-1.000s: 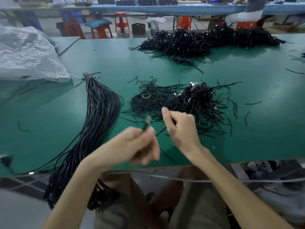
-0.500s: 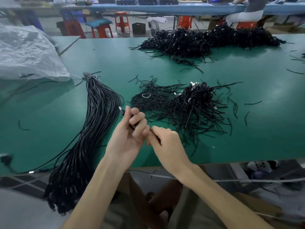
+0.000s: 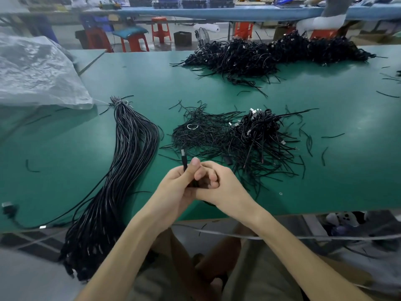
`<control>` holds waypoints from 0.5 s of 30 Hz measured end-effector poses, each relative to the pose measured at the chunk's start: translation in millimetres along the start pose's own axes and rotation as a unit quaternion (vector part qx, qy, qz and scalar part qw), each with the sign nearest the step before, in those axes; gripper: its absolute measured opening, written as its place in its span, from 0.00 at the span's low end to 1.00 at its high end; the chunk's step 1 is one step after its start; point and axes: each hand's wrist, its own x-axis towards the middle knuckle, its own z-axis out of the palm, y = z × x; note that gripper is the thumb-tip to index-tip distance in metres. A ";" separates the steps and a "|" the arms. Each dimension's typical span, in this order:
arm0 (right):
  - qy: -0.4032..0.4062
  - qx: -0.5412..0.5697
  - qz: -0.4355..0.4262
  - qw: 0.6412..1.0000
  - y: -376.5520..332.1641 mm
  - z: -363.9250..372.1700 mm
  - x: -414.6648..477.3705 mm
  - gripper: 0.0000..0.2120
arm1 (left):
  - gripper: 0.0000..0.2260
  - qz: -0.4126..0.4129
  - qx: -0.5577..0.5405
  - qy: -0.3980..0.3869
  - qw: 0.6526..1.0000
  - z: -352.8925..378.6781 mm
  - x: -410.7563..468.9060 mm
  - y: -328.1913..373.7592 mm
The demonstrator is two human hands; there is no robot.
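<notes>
At the far left of the green work table [image 3: 347, 170], a crumpled sheet of translucent grey plastic [image 3: 36, 72] is lying in a heap. Just right of it, a long bundle of black cables [image 3: 121, 170], tied at its far end, is being stretched along the table towards the near edge, and its lower end is hanging over the rim.

Near the middle, above the near edge, a thin black cable [image 3: 184, 158] with a silver metal plug at its tip is being held upright by the left hand [image 3: 178, 185]. The fingers are being curled round it, the thumb is being raised alongside, and the plug is standing clear above the fist. The right hand [image 3: 219, 187] is being pressed against the left, its fingers curled inward. They seem to be closed on the lower run of the same cable, though that part is mostly hidden between the palms.

Beyond the hands, a flat heap of thin black wire ties [image 3: 201, 135] is lying with a small white ring [image 3: 192, 126] on top. It is being touched on its right by a mound of coiled black cables with silver plugs [image 3: 260, 135]. Far across the table to the right, a larger pile of tangled black cables [image 3: 271, 53] is lying, well apart from the hands.
</notes>
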 end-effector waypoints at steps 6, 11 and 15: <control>0.062 -0.007 -0.034 0.997 1.2 1.3 -12.1 0.22 | 0.09 -0.015 0.191 -0.101 0.976 -21.2 -14.2 22.9; 0.075 -0.147 -0.097 0.982 -3.5 1.5 -11.6 0.18 | 0.06 0.021 0.312 -0.023 0.950 -24.0 -16.1 27.5; 0.063 -0.165 -0.104 0.979 -5.6 1.1 -6.4 0.15 | 0.04 0.055 0.297 0.060 0.951 -22.6 -13.3 20.0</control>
